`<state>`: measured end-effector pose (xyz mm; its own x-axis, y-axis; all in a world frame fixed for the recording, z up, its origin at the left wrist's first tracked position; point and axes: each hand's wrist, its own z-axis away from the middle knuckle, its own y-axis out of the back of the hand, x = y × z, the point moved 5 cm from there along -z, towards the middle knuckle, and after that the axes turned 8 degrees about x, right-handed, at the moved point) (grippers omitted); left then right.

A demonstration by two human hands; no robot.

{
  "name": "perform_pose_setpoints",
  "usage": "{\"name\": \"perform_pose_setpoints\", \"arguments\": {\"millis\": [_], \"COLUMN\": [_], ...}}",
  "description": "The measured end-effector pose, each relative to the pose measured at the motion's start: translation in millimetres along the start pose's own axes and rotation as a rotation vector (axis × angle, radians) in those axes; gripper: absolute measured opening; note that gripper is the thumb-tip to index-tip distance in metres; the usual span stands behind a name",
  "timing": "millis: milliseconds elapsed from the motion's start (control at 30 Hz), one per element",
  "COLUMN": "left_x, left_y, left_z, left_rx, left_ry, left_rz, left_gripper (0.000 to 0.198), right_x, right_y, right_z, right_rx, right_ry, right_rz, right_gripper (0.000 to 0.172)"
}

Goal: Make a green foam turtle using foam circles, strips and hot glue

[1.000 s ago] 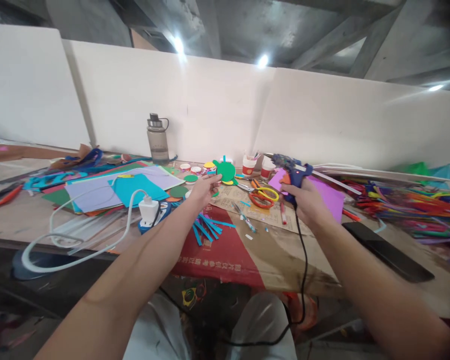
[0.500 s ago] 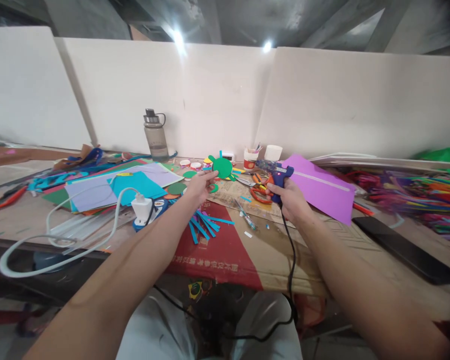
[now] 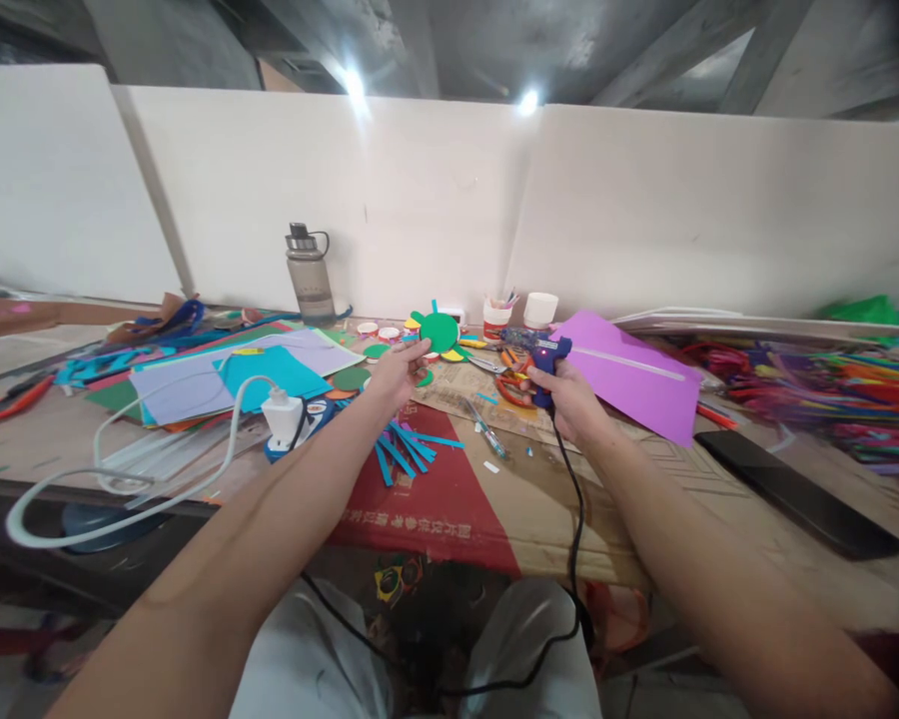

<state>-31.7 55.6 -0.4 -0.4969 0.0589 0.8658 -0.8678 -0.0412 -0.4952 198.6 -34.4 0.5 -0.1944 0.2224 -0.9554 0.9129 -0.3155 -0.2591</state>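
Note:
Between the thumb and fingers of my left hand (image 3: 403, 367) is a round green paper cutout (image 3: 439, 333) with small lobes along its edge, raised above the table. My right hand (image 3: 569, 391) is wrapped round the handle of a blue hot glue gun (image 3: 549, 361). Its nozzle points left, toward the cutout but apart from it. From the handle a black cord (image 3: 578, 499) hangs down over the table edge. Under the hands, scissors (image 3: 486, 365) with orange handles and a craft knife (image 3: 486, 427) lie on the cardboard. Blue paper strips (image 3: 409, 451) are heaped below my left hand.
Coloured paper sheets (image 3: 270, 374) and a white plug (image 3: 281, 414) in a power strip are at left. A water bottle (image 3: 311, 275) stands at the back. Purple paper (image 3: 629, 379), a black phone (image 3: 798, 494) and bundled pipe cleaners (image 3: 816, 389) are at right.
The glue gun in my right hand has shifted slightly left and down. My left hand still holds the green cutout, almost in the same place. The view has tilted slightly.

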Motion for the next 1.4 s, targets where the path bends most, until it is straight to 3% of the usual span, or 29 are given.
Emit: {"name": "perform_pose_setpoints", "arguments": {"millis": [267,1400], "left_x": [-2.2,1.5], "left_y": [-3.0,-6.3], "left_z": [-2.9,7.0], "left_rx": [-0.074,0.022], "left_ry": [0.042,0.047], "left_rz": [0.080,0.097], "left_gripper": [0.024,0.024], "right_x": [3.3,8.1], "right_y": [0.9,2.4], "right_z": [-0.7,-2.0], "right_rx": [0.001,-0.019], "right_ry": [-0.044,-0.079], "right_rz": [-0.047,-0.004], "right_gripper": [0.035,0.035]}}
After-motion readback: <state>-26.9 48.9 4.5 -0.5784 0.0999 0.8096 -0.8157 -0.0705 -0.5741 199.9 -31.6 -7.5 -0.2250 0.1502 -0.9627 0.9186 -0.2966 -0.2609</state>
